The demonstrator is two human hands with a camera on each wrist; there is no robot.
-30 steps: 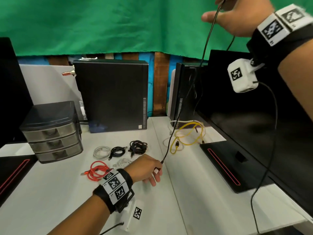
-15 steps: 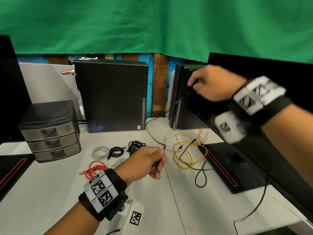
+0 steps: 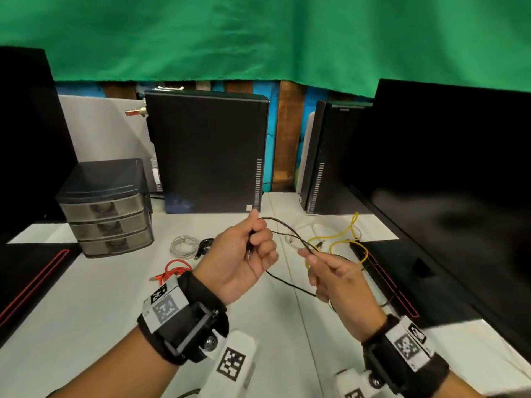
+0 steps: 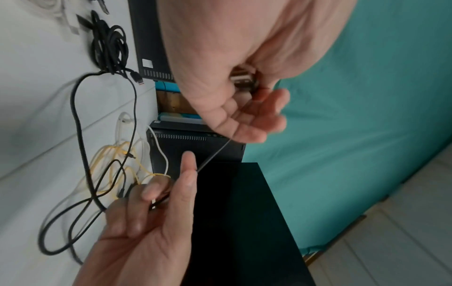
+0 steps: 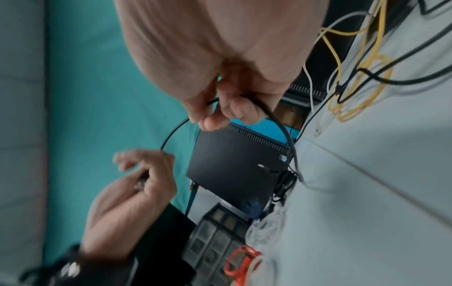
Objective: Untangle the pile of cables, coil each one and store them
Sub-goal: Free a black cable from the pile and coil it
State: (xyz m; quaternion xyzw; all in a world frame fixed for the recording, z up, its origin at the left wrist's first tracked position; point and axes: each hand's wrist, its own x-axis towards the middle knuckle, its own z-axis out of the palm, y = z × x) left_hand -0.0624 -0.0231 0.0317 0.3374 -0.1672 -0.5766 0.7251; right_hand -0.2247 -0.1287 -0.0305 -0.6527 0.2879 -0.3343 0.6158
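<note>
1. Far left on the table (image 3: 86,297) stands a drawer unit (image 3: 106,211). Right of it lie the finished coils: white (image 3: 184,246), black (image 3: 204,245) and red (image 3: 176,268).
2. The left hand (image 3: 244,259) is curled round the plug end of a black cable (image 3: 287,232); the left wrist view shows the metal plug tucked in its fist.
3. The cable arcs across to the right hand (image 3: 336,275), whose thumb and fingers pinch it a short way along. Its slack drops to the table and trails right.
4. Right of the hands, a yellow cable (image 3: 344,245) and a thin white one are still loose on the table, with the black slack lying across them.
5. Step in hand, as I judge it: starting to coil the black cable, first loop not yet formed.
6. Next move probably calls for the right hand to feed a loop into the left, drawing the slack clear of the yellow cable without dragging it along.
</note>
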